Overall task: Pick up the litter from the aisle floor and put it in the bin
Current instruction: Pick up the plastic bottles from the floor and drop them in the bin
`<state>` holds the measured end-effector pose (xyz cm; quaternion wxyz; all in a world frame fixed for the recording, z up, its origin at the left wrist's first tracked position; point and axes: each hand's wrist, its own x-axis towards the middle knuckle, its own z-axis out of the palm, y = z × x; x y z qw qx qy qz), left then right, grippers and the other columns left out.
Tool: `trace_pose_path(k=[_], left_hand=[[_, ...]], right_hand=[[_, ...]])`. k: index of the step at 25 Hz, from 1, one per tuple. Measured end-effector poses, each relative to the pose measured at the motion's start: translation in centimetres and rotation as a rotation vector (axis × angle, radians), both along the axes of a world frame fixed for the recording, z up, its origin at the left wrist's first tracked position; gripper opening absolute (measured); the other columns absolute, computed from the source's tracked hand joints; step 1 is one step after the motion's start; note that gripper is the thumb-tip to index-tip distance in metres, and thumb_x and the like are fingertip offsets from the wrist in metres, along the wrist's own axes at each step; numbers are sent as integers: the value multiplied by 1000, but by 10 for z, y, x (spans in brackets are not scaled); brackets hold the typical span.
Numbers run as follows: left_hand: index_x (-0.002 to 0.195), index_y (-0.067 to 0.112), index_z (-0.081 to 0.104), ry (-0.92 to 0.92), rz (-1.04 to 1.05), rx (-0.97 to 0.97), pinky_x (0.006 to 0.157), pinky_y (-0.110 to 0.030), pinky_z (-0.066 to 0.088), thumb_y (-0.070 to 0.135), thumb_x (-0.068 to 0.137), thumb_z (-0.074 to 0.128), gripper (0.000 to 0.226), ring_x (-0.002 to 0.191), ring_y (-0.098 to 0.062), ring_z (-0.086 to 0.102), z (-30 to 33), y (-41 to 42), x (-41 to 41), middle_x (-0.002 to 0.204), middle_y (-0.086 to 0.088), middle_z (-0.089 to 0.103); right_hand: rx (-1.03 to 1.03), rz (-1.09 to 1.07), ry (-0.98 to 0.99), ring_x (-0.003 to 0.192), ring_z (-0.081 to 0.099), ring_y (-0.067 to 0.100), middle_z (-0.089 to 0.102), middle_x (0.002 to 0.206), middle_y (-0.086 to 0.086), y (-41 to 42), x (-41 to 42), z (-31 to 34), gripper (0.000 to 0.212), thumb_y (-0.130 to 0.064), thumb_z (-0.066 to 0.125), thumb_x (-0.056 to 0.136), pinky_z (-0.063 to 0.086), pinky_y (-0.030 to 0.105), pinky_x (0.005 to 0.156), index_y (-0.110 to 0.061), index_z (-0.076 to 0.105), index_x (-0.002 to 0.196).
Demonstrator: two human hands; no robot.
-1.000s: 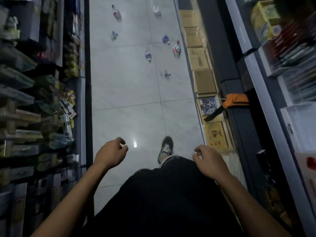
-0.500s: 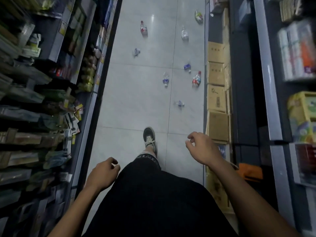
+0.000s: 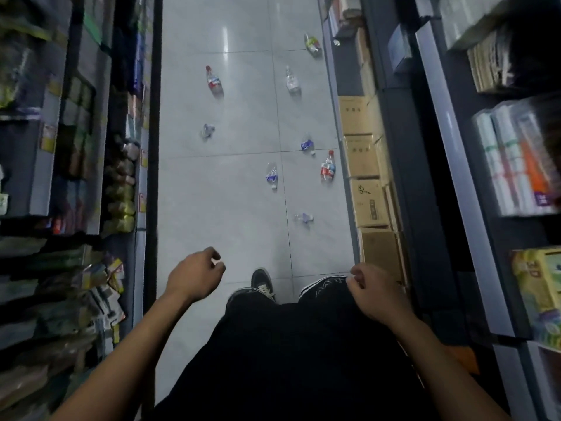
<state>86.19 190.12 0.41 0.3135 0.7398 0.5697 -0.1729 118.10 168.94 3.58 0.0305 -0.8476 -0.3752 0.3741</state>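
Observation:
Several crushed plastic bottles lie scattered on the pale tiled aisle floor (image 3: 230, 208). Nearest is a small clear bottle (image 3: 303, 218). Farther on lie a blue-labelled bottle (image 3: 272, 176), a red-capped bottle (image 3: 328, 167) by the boxes, another blue-labelled one (image 3: 307, 144), a crumpled one (image 3: 207, 130), a red-labelled bottle (image 3: 214, 80), a clear bottle (image 3: 292, 81) and a green-labelled one (image 3: 312, 44). My left hand (image 3: 194, 276) and my right hand (image 3: 375, 294) hang in front of me, fingers loosely curled, holding nothing. No bin is in view.
Shelves of packaged goods (image 3: 76, 183) line the left side. Cardboard boxes (image 3: 368, 202) stand in a row along the right edge of the floor, under dark shelving (image 3: 498, 165). My black shoe (image 3: 262, 282) is on the tiles ahead of my legs.
The view has advanced down the aisle, so the bottles sit closer and more of them show. My left hand has swung forward and my right hand back.

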Motion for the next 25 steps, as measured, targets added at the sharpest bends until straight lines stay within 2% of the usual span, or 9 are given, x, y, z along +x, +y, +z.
trace_pose_path(k=[3, 6, 10, 15, 18, 21, 23, 25], left_hand=[[117, 28, 62, 1, -34, 26, 75, -34, 50, 41, 91, 46, 33, 93, -21, 64, 2, 73, 58, 104, 9, 72], [115, 29, 61, 13, -29, 19, 77, -36, 52, 42, 90, 46, 32, 91, -21, 63, 0, 124, 110, 102, 9, 72], [114, 30, 61, 39, 16, -10, 74, -34, 51, 42, 90, 46, 31, 88, -20, 63, -15, 165, 175, 99, 11, 72], [112, 29, 64, 37, -30, -126, 77, -34, 49, 42, 89, 51, 29, 97, -25, 65, -81, 214, 248, 104, 5, 73], [100, 24, 66, 53, -31, -275, 75, -36, 51, 39, 87, 54, 23, 93, -30, 65, -180, 253, 285, 101, -4, 73], [88, 14, 63, 84, 3, -390, 74, -36, 49, 28, 88, 53, 17, 78, -24, 59, -315, 290, 316, 87, -5, 67], [91, 13, 63, 94, 50, -402, 67, -33, 44, 30, 87, 52, 21, 72, -17, 56, -421, 310, 331, 90, -7, 68], [104, 10, 63, 96, 90, -375, 64, -31, 42, 33, 87, 52, 31, 71, -13, 57, -522, 328, 342, 100, -13, 70]], right_hand=[[-21, -49, 7, 99, 60, 16, 65, 110, -3, 25, 33, -4, 22, -36, 57, 100, 48, 33, 79, -21, 66, 114], [-35, -92, 70, 103, 62, 16, 65, 112, -5, 59, 75, -21, 23, -35, 58, 99, 54, 37, 86, -22, 67, 115], [-47, -62, 131, 106, 63, 21, 67, 112, 3, 134, 136, -54, 23, -30, 61, 98, 53, 38, 91, -14, 69, 113], [-205, -12, 168, 95, 64, 22, 68, 103, 2, 229, 167, -129, 20, -37, 56, 95, 56, 41, 84, -22, 67, 102], [-318, -80, 227, 90, 62, 21, 66, 100, 1, 269, 160, -221, 17, -35, 53, 98, 55, 38, 78, -22, 63, 102], [-427, -219, 290, 100, 62, 27, 66, 109, 5, 296, 142, -351, 23, -33, 49, 97, 48, 34, 76, -17, 63, 107], [-486, -414, 314, 104, 64, 31, 69, 113, 8, 312, 129, -453, 28, -34, 50, 95, 49, 32, 81, -15, 65, 108], [-547, -710, 349, 111, 65, 34, 69, 120, 15, 328, 123, -551, 39, -36, 55, 95, 45, 30, 80, -7, 66, 117]])
